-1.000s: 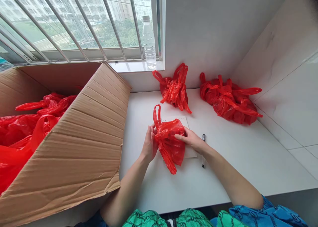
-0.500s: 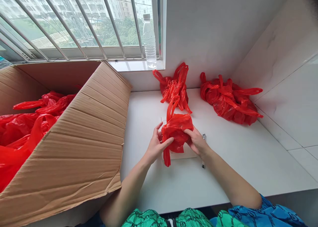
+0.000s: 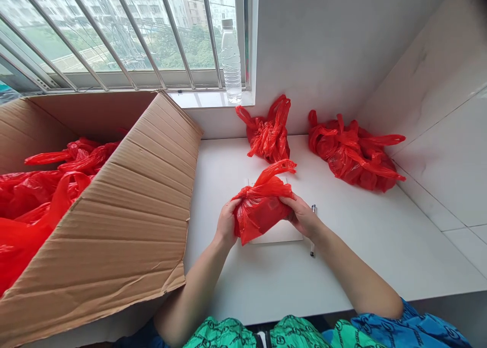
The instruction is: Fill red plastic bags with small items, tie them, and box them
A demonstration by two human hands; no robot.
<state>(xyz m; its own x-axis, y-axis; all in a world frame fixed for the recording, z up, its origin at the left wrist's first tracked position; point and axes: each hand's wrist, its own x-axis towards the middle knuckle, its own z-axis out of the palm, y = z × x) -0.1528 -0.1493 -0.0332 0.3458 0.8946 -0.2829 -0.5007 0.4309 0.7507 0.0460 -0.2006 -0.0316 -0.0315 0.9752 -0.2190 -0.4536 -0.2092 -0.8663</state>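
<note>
A knotted red plastic bag (image 3: 264,211) is held up between both hands, above the white table. My left hand (image 3: 227,221) grips its left side, thumb on top. On the opposite side, my right hand (image 3: 300,215) has its thumb over the bag and fingers underneath. What the bag contains is hidden by the plastic. Beneath it lies a white notepad or sheet (image 3: 281,234), mostly covered. A pen (image 3: 312,236) rests on the table beside my right wrist.
A large cardboard box (image 3: 140,201) with several red bags (image 3: 41,196) inside stands at left. Two tied red bags, one at the back (image 3: 269,135) and one at the right (image 3: 353,155), sit against the wall. A water bottle (image 3: 231,64) stands on the sill by the barred window.
The held bag has been turned, so its knotted handles now point up and right. My left hand has shifted from a loose touch to a grip on its left side.
</note>
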